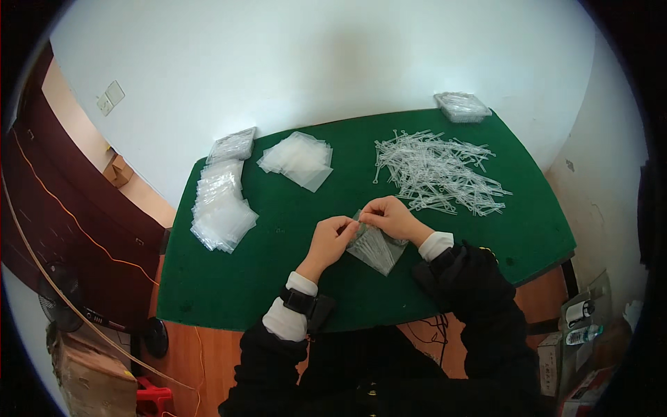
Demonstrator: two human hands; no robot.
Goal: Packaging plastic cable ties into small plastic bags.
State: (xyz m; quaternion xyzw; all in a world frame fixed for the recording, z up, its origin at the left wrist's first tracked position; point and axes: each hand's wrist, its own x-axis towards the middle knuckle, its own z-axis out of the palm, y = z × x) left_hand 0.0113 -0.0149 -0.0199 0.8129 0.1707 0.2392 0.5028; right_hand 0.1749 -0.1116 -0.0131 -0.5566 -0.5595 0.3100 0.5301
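Note:
Near the front middle of the green table, a clear plastic bag (376, 251) with several thin clear sticks inside hangs between my hands. My left hand (329, 243) pinches its upper left edge, thumb against fingers. At the top edge, my right hand (393, 218) grips the bag between thumb and bent fingers, close to the left fingertips. Just beyond my right hand lies a loose heap of clear plastic sticks (438, 170) with small looped ends. Whether the bag's mouth is sealed is too small to tell.
The green table (278, 278) stands against a white wall. Flat clear bags (299, 158) lie at the back, left of middle. Overlapping bags (221, 215) run down the left side, below a filled packet (233, 144). A clear tray (463, 108) sits at the back right corner.

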